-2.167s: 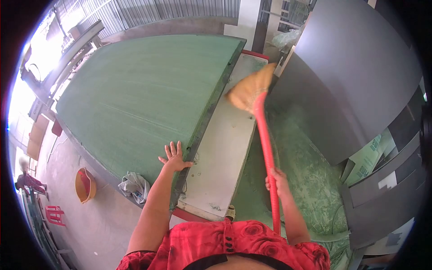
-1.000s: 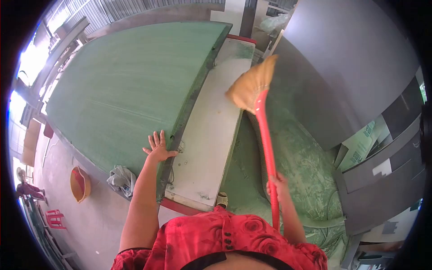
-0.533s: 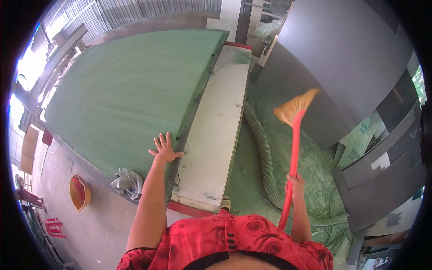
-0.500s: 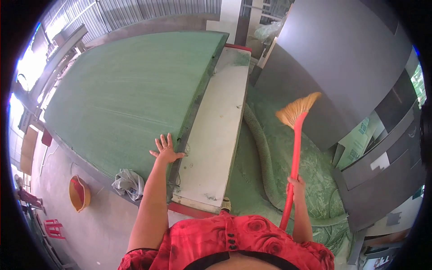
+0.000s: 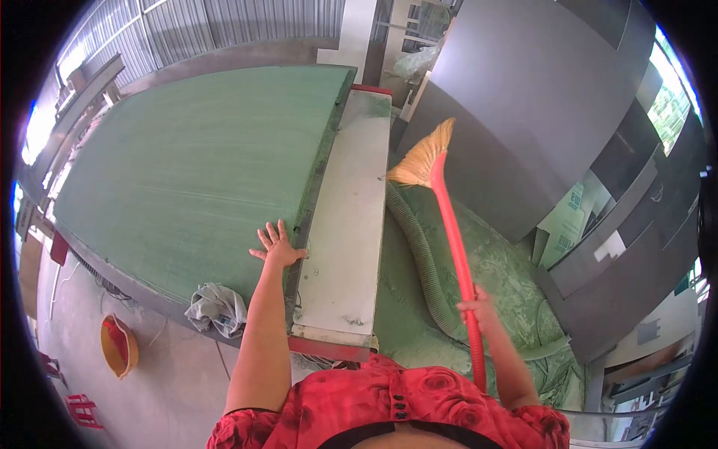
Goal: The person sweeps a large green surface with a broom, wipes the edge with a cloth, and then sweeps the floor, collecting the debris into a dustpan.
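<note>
My left hand (image 5: pixel 277 245) lies with fingers spread on the near right corner of a large green board (image 5: pixel 194 150). In my right hand (image 5: pixel 479 308) is a broom (image 5: pixel 455 232) with a red handle and straw-coloured bristles. Its head points up and away from me, the bristles fanning to the left, close to the right edge of a white side panel (image 5: pixel 345 202). That panel runs along the board's right side. A crumpled grey cloth (image 5: pixel 217 308) rests at the board's front edge, left of my forearm.
A ribbed hose (image 5: pixel 416 247) curves across the dusty green floor on the right. Large grey sheets (image 5: pixel 523 97) lean behind it, with stacked offcuts (image 5: pixel 621 277) nearer me. A yellow basket (image 5: pixel 120 346) and a red stool (image 5: pixel 84 411) stand on the left floor.
The broom has swung left, its bristles moving from over the floor towards the white panel. My left hand stays on the board. The view has shifted slightly.
</note>
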Available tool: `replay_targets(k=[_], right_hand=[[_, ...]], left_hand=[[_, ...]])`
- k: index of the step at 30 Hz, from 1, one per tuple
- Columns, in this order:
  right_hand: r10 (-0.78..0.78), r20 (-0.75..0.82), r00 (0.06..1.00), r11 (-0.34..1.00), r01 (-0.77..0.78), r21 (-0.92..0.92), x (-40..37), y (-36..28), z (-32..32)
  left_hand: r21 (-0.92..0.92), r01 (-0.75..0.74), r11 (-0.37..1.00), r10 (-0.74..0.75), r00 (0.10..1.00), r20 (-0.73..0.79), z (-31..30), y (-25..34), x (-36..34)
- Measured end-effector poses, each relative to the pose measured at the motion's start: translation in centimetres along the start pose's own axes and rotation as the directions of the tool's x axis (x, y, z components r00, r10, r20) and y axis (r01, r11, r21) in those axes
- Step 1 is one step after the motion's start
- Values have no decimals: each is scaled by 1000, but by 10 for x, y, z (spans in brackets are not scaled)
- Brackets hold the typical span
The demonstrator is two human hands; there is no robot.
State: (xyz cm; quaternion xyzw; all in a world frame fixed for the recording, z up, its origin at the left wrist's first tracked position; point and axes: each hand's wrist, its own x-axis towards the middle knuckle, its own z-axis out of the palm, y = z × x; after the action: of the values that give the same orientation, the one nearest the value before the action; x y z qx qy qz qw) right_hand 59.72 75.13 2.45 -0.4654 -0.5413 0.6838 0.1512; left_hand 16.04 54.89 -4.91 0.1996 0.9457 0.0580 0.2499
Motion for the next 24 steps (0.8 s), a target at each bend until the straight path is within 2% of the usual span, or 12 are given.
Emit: replay_targets(k=[3,5,8,12,14,15,18,22,24], right_hand=[[-29,17,999,999,28,38,-1,13,13],[-108,20,994,991,106,78,10,8,21],[-112,17,994,989,110,101,43,-9,28],[-128,93,987,987,118,105,94,-34,39],[-78,212,974,995,62,80,125,-28,39],[-79,224,971,994,61,88,139,-29,40],[42,364,931,993,-78,85,180,-35,44],[145,377,915,987,-160,10,245,-35,40],[151,303,941,985,-167,27,270,-40,35]], left_hand=[[-4,-3,1000,3,1000,-6,-1,0,-2],[-9,-5,1000,5,1000,-6,-3,2,-2],[-11,5,1000,-5,1000,-4,-3,1,-2],[-8,21,1000,-21,1000,7,-6,8,-4],[-6,27,1000,-27,1000,-2,-4,7,-1],[-7,23,1000,-23,1000,-4,-4,8,0],[-9,34,999,-34,999,-8,-2,9,3],[-14,55,998,-55,998,11,-3,11,6],[-13,67,998,-67,997,24,-1,11,8]])
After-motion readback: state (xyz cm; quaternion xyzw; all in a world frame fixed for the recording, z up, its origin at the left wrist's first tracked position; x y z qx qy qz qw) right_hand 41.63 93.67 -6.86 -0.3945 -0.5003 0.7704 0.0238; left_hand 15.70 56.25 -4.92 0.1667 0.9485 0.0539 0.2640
